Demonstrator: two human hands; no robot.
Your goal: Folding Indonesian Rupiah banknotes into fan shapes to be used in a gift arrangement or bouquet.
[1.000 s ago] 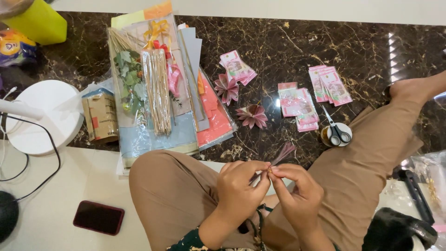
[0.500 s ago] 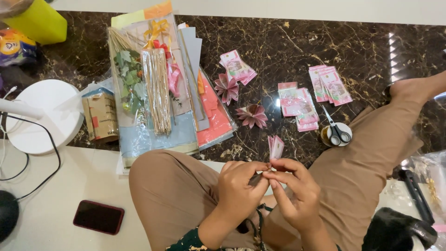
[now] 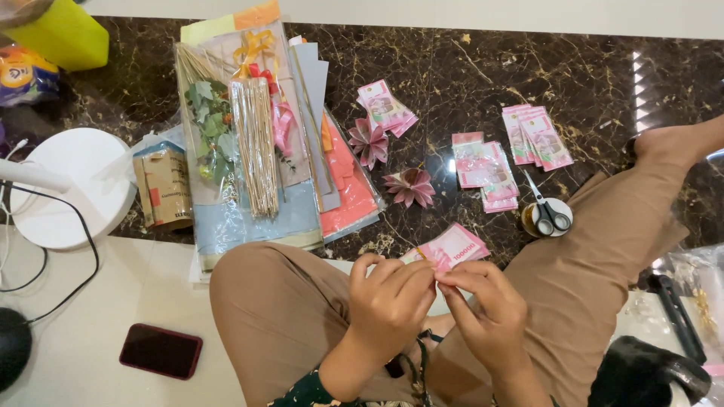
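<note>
The person sits cross-legged on the floor (image 3: pixel 528 68), pinching a pink banknote (image 3: pixel 451 247) over the lap. The left hand (image 3: pixel 391 301) and right hand (image 3: pixel 486 305) meet at its near end, fingers closed on the paper. This looks like mid-fold; two finished folded flowers (image 3: pixel 409 186) lie ahead, scissors (image 3: pixel 544 211) just beside the right knee.

The pink banknote (image 3: pixel 452 247), earlier folded narrow and upright at frame centre, now apparently lies opened flat.
</note>
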